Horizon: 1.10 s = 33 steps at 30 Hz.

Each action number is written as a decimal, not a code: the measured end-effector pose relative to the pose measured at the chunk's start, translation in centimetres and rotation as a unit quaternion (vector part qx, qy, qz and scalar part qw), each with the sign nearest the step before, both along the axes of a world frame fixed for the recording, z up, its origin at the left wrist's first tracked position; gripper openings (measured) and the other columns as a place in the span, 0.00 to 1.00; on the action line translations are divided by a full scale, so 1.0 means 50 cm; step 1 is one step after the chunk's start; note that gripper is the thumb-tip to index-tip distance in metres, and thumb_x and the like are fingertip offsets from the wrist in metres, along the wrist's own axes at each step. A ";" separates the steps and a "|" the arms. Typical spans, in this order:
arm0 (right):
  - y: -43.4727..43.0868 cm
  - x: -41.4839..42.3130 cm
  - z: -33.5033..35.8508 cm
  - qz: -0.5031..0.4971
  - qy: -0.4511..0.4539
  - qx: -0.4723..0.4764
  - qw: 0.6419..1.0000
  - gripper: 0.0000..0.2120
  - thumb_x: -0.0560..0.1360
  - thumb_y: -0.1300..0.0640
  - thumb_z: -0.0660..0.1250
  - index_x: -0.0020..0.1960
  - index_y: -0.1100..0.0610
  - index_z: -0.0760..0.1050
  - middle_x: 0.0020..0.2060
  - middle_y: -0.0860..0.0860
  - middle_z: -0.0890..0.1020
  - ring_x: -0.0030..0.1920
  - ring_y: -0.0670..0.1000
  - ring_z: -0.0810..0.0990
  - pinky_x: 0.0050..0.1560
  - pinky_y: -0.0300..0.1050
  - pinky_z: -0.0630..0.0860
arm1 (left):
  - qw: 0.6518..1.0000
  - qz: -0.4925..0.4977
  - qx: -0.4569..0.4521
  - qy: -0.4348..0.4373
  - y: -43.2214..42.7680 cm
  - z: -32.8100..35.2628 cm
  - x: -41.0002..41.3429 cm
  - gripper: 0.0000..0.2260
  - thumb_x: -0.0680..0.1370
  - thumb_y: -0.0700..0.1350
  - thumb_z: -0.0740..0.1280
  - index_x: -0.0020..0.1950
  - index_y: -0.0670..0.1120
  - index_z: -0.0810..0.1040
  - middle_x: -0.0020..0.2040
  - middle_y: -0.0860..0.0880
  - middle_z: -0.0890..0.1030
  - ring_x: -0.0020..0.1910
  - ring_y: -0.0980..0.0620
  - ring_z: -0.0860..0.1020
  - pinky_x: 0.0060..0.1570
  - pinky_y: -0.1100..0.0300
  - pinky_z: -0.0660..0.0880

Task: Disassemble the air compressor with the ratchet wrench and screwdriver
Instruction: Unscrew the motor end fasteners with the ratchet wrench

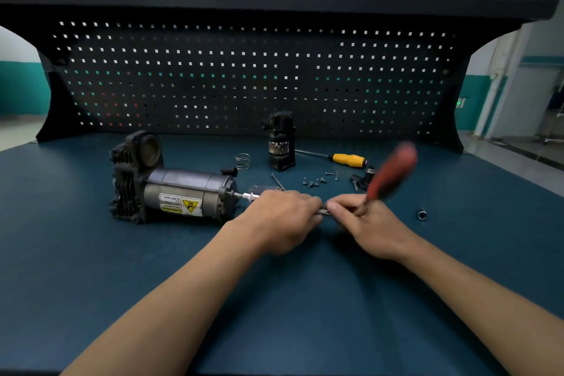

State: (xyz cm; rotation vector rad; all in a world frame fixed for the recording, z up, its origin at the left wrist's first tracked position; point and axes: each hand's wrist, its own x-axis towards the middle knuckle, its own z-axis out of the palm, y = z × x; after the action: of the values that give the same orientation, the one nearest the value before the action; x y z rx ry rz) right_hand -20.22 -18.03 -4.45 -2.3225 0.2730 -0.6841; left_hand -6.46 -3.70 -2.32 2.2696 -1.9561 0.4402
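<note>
Left hand (282, 217) grips the shaft (244, 195); air compressor (171, 189) just left of it. Right hand (370, 221) (adjacent) seemingly grips the blurred ratchet wrench (392, 175).

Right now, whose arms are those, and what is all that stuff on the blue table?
Those are a person's arms. The camera sits on their head and looks down. On the blue table lies a grey air compressor. The right hand grips a ratchet wrench with a blurry red handle. The left hand holds its metal shaft, which reaches the compressor's end. Behind them lie a yellow screwdriver, a spring, some small screws and a black part standing upright.
</note>
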 end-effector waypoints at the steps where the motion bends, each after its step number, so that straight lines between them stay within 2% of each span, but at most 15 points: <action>1: -0.005 -0.001 -0.003 0.005 -0.025 -0.073 0.997 0.08 0.81 0.58 0.66 0.46 0.52 0.81 0.37 0.41 0.82 0.40 0.40 0.79 0.44 0.33 0.73 | 1.000 0.001 -0.002 0.004 -0.002 0.001 -0.002 0.11 0.84 0.54 0.53 0.56 0.50 0.71 0.54 0.50 0.79 0.55 0.45 0.77 0.51 0.49 0.71; 2: -0.008 -0.002 -0.005 0.002 -0.048 -0.136 0.989 0.05 0.80 0.60 0.67 0.50 0.54 0.83 0.42 0.43 0.84 0.44 0.42 0.81 0.48 0.35 0.74 | 1.000 0.002 -0.006 0.009 -0.003 0.003 -0.003 0.12 0.85 0.54 0.53 0.57 0.50 0.71 0.55 0.50 0.79 0.56 0.45 0.77 0.50 0.49 0.70; 4: -0.010 -0.001 -0.007 -0.016 -0.069 -0.209 0.975 0.05 0.80 0.60 0.68 0.51 0.56 0.83 0.42 0.50 0.84 0.44 0.48 0.81 0.48 0.42 0.76 | 1.000 0.005 -0.015 0.016 -0.004 0.009 0.000 0.12 0.85 0.53 0.53 0.60 0.49 0.72 0.55 0.50 0.78 0.55 0.45 0.77 0.46 0.51 0.68; 6: -0.007 -0.003 -0.007 -0.015 -0.043 -0.168 0.985 0.06 0.81 0.56 0.67 0.48 0.54 0.82 0.38 0.48 0.82 0.40 0.47 0.79 0.43 0.44 0.75 | 0.999 -0.003 -0.006 0.032 0.001 0.014 0.003 0.13 0.85 0.53 0.55 0.63 0.50 0.74 0.56 0.51 0.79 0.56 0.46 0.76 0.47 0.51 0.70; 8: 0.000 0.000 -0.004 0.002 0.010 -0.020 1.000 0.14 0.82 0.47 0.63 0.42 0.53 0.79 0.31 0.45 0.78 0.31 0.44 0.73 0.34 0.41 0.69 | 0.999 -0.020 0.011 0.045 0.008 0.018 0.005 0.12 0.84 0.52 0.58 0.63 0.50 0.76 0.55 0.50 0.79 0.56 0.47 0.76 0.48 0.51 0.71; 9: 0.002 0.005 0.000 -0.007 0.030 0.092 0.995 0.20 0.81 0.43 0.61 0.42 0.57 0.78 0.29 0.46 0.76 0.26 0.44 0.69 0.29 0.40 0.66 | 0.998 -0.029 0.018 0.043 0.011 0.020 0.006 0.12 0.84 0.51 0.59 0.62 0.50 0.77 0.54 0.49 0.79 0.55 0.46 0.76 0.48 0.52 0.71; 10: 0.001 0.009 0.005 -0.025 0.052 0.222 0.973 0.24 0.81 0.40 0.60 0.44 0.60 0.78 0.27 0.48 0.75 0.23 0.45 0.66 0.24 0.38 0.62 | 0.998 -0.037 0.020 0.040 0.014 0.020 0.008 0.11 0.84 0.51 0.60 0.62 0.49 0.78 0.53 0.49 0.80 0.55 0.46 0.76 0.48 0.51 0.70; 12: -0.002 0.015 0.017 -0.036 0.100 0.447 0.888 0.23 0.81 0.40 0.60 0.47 0.60 0.77 0.27 0.52 0.74 0.20 0.45 0.61 0.17 0.33 0.56 | 0.998 -0.050 0.014 0.043 0.016 0.022 0.012 0.11 0.83 0.50 0.61 0.61 0.49 0.78 0.51 0.49 0.80 0.54 0.47 0.75 0.48 0.51 0.70; 14: -0.007 0.015 0.031 -0.011 0.136 0.567 0.813 0.19 0.81 0.41 0.60 0.44 0.57 0.73 0.26 0.52 0.72 0.18 0.43 0.59 0.14 0.30 0.53 | 0.997 -0.062 0.000 0.052 0.017 0.023 0.015 0.10 0.83 0.50 0.62 0.61 0.50 0.79 0.50 0.48 0.80 0.52 0.48 0.74 0.48 0.51 0.71; 16: -0.009 0.012 0.040 0.010 0.152 0.608 0.780 0.17 0.81 0.44 0.59 0.43 0.56 0.71 0.25 0.51 0.70 0.16 0.42 0.59 0.13 0.30 0.52 | 0.996 -0.072 -0.010 0.060 0.018 0.026 0.016 0.10 0.82 0.50 0.63 0.60 0.51 0.80 0.48 0.49 0.81 0.50 0.48 0.74 0.47 0.50 0.71; 19: -0.004 0.011 0.037 0.009 0.145 0.595 0.791 0.14 0.82 0.47 0.60 0.45 0.56 0.73 0.25 0.52 0.70 0.17 0.42 0.59 0.14 0.30 0.53 | 0.997 -0.059 -0.016 0.049 0.018 0.027 0.014 0.09 0.82 0.52 0.64 0.59 0.54 0.80 0.47 0.50 0.81 0.50 0.49 0.75 0.47 0.50 0.73; 23: 0.016 0.011 0.023 -0.028 0.109 0.446 0.888 0.12 0.83 0.49 0.60 0.49 0.56 0.76 0.26 0.54 0.73 0.20 0.45 0.60 0.18 0.32 0.54 | 0.999 -0.006 0.018 0.034 0.019 0.021 0.009 0.10 0.81 0.56 0.61 0.57 0.55 0.78 0.49 0.50 0.81 0.53 0.47 0.78 0.50 0.49 0.74; 25: 0.021 0.008 0.019 -0.040 0.085 0.376 0.922 0.13 0.83 0.49 0.61 0.47 0.56 0.78 0.26 0.54 0.74 0.21 0.46 0.62 0.20 0.33 0.55 | 0.999 0.007 0.027 0.031 0.019 0.019 0.003 0.11 0.82 0.57 0.60 0.57 0.55 0.77 0.49 0.50 0.80 0.54 0.46 0.77 0.52 0.49 0.74; 30: 0.026 0.006 0.013 -0.041 0.042 0.284 0.957 0.15 0.83 0.50 0.62 0.46 0.57 0.81 0.26 0.55 0.77 0.22 0.48 0.65 0.21 0.37 0.59 | 0.999 0.011 0.028 0.031 0.014 0.016 0.002 0.13 0.83 0.57 0.55 0.59 0.54 0.76 0.50 0.49 0.80 0.55 0.46 0.77 0.54 0.48 0.74; 33: 0.016 0.005 0.002 -0.028 -0.003 0.139 0.990 0.14 0.83 0.54 0.63 0.42 0.56 0.81 0.28 0.50 0.78 0.25 0.46 0.70 0.27 0.38 0.66 | 0.999 0.015 0.022 0.030 0.005 0.012 0.005 0.14 0.84 0.56 0.54 0.60 0.53 0.75 0.53 0.49 0.80 0.56 0.45 0.77 0.51 0.50 0.73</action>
State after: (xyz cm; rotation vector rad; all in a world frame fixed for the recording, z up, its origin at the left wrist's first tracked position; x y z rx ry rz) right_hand -19.97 -17.25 -4.35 -2.0528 0.4053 -0.6368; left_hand -6.24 -3.43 -1.73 2.3134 -1.9242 0.3318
